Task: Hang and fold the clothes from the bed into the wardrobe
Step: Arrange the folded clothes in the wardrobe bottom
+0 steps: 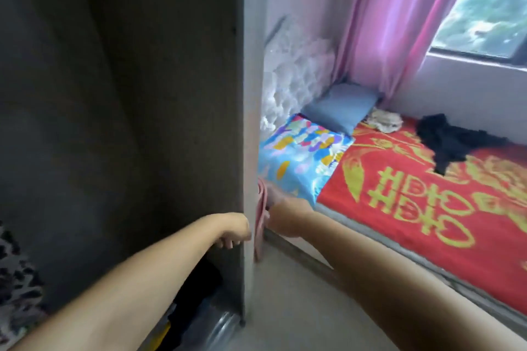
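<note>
Head view: the left hand (232, 232) reaches to the near edge of the wardrobe panel (251, 122), its fingers curled inward with nothing visible in them. The right hand (278, 212) lies just right of that edge, touching a pink cloth (261, 225) that hangs down along the panel; blur hides whether its fingers grip the cloth. Left of the panel is the dark wardrobe interior (114, 94), with dark items low down and a patterned fabric (14, 279) at the far left edge. To the right stands the bed (427, 222) under a red cover with yellow characters. A black garment (453, 139) and a pale crumpled garment (385, 120) lie on its far side, well apart from both hands. A multicoloured pillow (302, 157) and a blue pillow (342, 108) sit at the head, below a pink curtain (399, 23) and a window (490, 8).
</note>
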The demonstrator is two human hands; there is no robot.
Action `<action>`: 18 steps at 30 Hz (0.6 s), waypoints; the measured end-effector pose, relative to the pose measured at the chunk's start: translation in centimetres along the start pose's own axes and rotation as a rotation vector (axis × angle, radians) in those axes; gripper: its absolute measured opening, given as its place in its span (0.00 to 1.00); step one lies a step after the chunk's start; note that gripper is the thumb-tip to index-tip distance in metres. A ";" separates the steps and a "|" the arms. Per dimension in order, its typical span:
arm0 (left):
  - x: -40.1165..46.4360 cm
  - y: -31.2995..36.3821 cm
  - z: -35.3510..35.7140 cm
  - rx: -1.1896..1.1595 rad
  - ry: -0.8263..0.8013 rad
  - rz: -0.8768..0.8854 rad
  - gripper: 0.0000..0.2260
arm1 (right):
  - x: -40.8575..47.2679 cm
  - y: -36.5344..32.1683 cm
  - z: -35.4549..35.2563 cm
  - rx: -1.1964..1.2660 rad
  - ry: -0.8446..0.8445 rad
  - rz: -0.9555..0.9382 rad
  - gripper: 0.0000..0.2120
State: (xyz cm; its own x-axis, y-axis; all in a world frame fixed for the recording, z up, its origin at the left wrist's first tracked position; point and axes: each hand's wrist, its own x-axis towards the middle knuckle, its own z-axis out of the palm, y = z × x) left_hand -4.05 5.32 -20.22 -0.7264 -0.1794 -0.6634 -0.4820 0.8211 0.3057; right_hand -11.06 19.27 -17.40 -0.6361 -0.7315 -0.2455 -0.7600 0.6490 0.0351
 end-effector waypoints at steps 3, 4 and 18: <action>1.6 7.7 -0.2 0.079 0.052 0.181 0.09 | -3.6 6.8 -0.1 -0.005 -0.045 0.133 0.18; 2.0 10.2 -0.4 0.103 0.080 0.228 0.10 | -4.6 9.1 0.1 -0.023 -0.074 0.177 0.17; 13.6 40.6 1.6 0.098 0.160 0.442 0.10 | -14.8 40.6 4.2 -0.108 -0.180 0.446 0.16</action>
State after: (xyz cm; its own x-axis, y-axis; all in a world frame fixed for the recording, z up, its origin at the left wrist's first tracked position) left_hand -32.68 37.07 -17.89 -0.9214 0.1237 -0.3684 -0.0670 0.8833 0.4641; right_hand -31.96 57.32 -16.42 -0.8767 -0.3335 -0.3466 -0.4343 0.8586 0.2723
